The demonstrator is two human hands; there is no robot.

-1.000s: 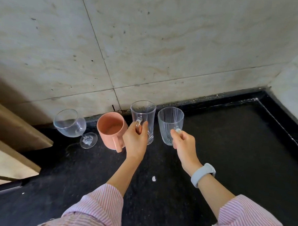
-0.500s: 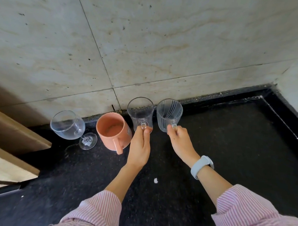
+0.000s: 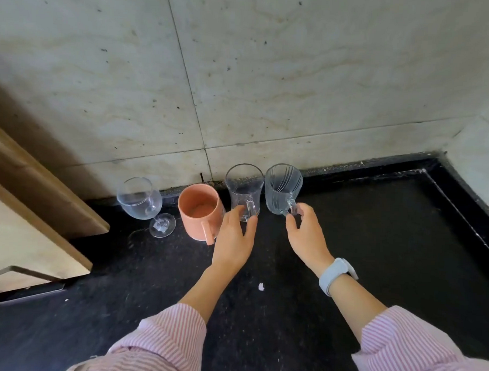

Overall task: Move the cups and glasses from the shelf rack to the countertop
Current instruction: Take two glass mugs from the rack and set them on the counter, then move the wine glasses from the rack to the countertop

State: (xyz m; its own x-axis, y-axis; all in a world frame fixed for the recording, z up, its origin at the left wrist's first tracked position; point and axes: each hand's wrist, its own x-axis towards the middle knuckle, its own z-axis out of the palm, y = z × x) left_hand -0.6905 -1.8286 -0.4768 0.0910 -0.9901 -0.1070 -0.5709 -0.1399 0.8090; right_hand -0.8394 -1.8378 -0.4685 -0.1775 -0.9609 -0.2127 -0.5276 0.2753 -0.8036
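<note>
Both glass mugs, airborne a second ago, now stand on the countertop (image 3: pixel 347 246) right of the pink mug (image 3: pixel 198 211); left hand (image 3: pixel 234 238) loosening from the plain mug (image 3: pixel 243 192); right hand (image 3: pixel 305 235) fingertips pinching the ribbed mug (image 3: pixel 282 187) handle; placement essentially complete.

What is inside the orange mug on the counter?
The orange mug stands upright and looks empty: only its own pale, speckled bottom shows through the open mouth. The near inner wall is hidden by the rim from this angle.
</note>
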